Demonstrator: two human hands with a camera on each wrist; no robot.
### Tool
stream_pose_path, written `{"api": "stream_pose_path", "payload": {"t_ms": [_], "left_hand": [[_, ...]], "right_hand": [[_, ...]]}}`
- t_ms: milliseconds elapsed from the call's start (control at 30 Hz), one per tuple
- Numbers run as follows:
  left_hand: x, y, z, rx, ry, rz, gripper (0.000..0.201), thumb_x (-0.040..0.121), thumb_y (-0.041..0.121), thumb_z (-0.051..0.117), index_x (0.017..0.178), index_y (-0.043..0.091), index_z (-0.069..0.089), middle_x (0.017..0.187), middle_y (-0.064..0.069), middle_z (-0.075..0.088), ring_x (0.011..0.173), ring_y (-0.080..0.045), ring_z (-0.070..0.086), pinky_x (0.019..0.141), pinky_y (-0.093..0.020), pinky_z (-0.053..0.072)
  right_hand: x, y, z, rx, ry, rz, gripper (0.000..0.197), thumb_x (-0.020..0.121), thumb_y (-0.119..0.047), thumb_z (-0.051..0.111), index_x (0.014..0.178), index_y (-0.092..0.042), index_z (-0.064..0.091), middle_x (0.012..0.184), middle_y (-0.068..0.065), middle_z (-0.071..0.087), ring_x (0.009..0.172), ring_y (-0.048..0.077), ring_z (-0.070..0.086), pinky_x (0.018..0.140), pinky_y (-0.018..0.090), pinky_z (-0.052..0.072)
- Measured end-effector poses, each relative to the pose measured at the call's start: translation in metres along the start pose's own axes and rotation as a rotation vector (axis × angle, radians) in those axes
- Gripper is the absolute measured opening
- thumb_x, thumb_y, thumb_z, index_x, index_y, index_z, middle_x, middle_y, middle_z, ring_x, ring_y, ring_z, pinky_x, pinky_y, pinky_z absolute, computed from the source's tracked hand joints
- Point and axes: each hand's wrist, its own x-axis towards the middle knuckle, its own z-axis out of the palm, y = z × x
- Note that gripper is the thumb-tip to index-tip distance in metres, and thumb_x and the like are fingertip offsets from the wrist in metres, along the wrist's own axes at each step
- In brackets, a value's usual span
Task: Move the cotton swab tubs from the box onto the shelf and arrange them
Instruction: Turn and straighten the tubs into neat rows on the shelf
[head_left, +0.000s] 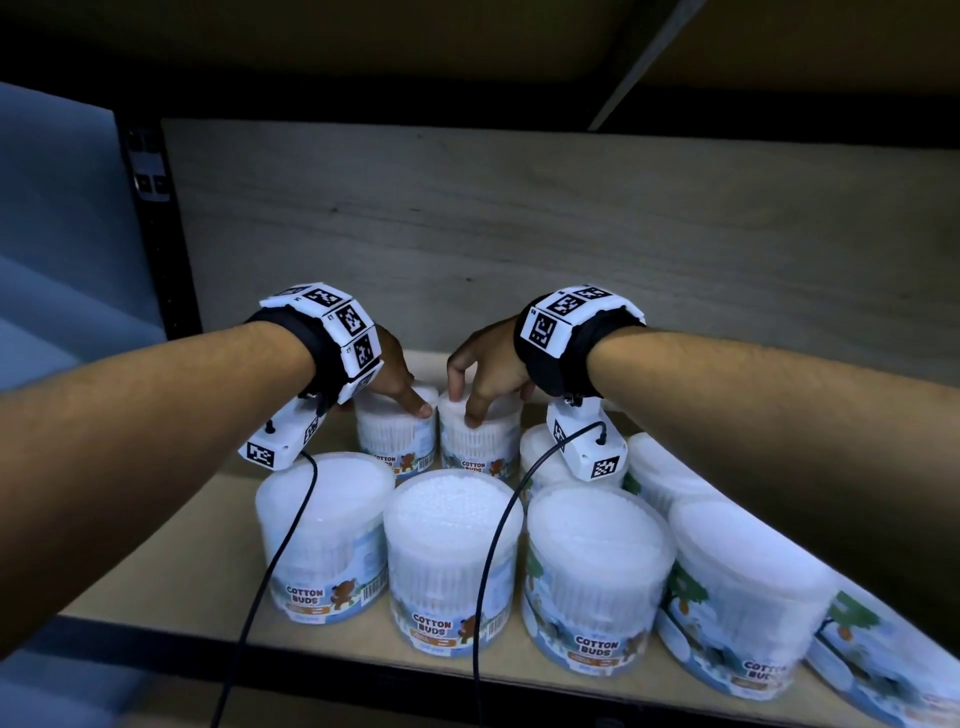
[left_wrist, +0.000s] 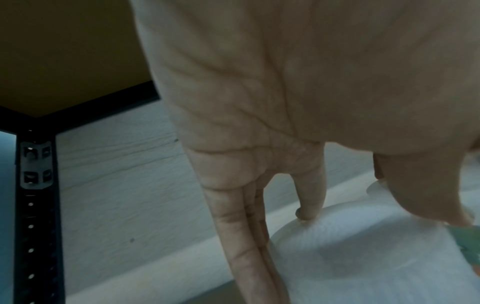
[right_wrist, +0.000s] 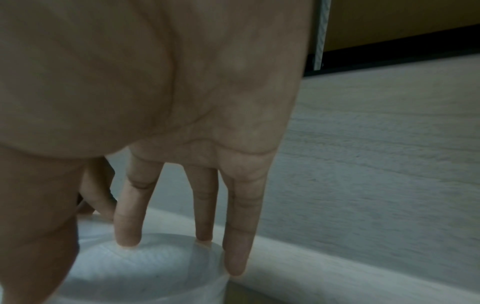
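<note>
Several white cotton bud tubs with bear labels stand in two rows on the wooden shelf (head_left: 156, 561). My left hand (head_left: 400, 387) grips the back row's leftmost tub (head_left: 397, 441) from above. In the left wrist view its fingers (left_wrist: 241, 246) run down the far side of that tub (left_wrist: 350, 257), with the thumb (left_wrist: 428, 201) on the near rim. My right hand (head_left: 483, 374) grips the neighbouring tub (head_left: 480, 447) the same way. Its fingers (right_wrist: 241, 226) reach over the lid (right_wrist: 145, 271) and its thumb (right_wrist: 39, 226) is on the near side. Both tubs stand upright, side by side.
A front row of tubs (head_left: 452, 556) runs to the right, where the farthest tub (head_left: 883, 649) is blurred. More tubs (head_left: 545, 452) stand behind my right wrist. A black upright post (head_left: 161, 249) bounds the left, a pale back panel (head_left: 519, 234) closes the rear, and another shelf hangs overhead.
</note>
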Motion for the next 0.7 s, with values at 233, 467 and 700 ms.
{"api": "stream_pose_path", "payload": {"t_ms": [233, 467, 700], "left_hand": [[-0.011, -0.003, 0.001, 0.021, 0.007, 0.012, 0.079, 0.081, 0.066, 0.061, 0.145, 0.021, 0.048, 0.137, -0.006, 0.057, 0.058, -0.008, 0.053, 0.056, -0.015, 0.042], [-0.025, -0.007, 0.001, 0.035, -0.006, 0.024, 0.078, 0.081, 0.068, 0.06, 0.147, 0.029, 0.043, 0.14, -0.002, 0.054, 0.057, -0.007, 0.052, 0.08, -0.023, 0.049], [-0.032, -0.01, 0.004, -0.002, -0.035, 0.013, 0.078, 0.08, 0.067, 0.062, 0.146, 0.03, 0.045, 0.146, 0.0, 0.049, 0.078, -0.018, 0.066, 0.072, -0.021, 0.051]], "right_hand": [[-0.008, -0.004, 0.002, 0.003, -0.001, -0.002, 0.038, 0.077, -0.027, 0.082, 0.112, -0.023, 0.068, 0.098, -0.008, 0.058, 0.107, 0.023, 0.061, 0.086, 0.048, 0.06], [-0.019, -0.012, 0.003, 0.01, -0.009, -0.008, 0.038, 0.078, -0.026, 0.082, 0.113, -0.023, 0.069, 0.1, -0.006, 0.059, 0.099, 0.023, 0.061, 0.085, 0.046, 0.06], [-0.031, -0.019, 0.005, -0.012, -0.006, -0.004, 0.039, 0.08, -0.029, 0.081, 0.115, -0.024, 0.067, 0.09, -0.01, 0.054, 0.073, 0.013, 0.057, 0.083, 0.044, 0.061]]}}
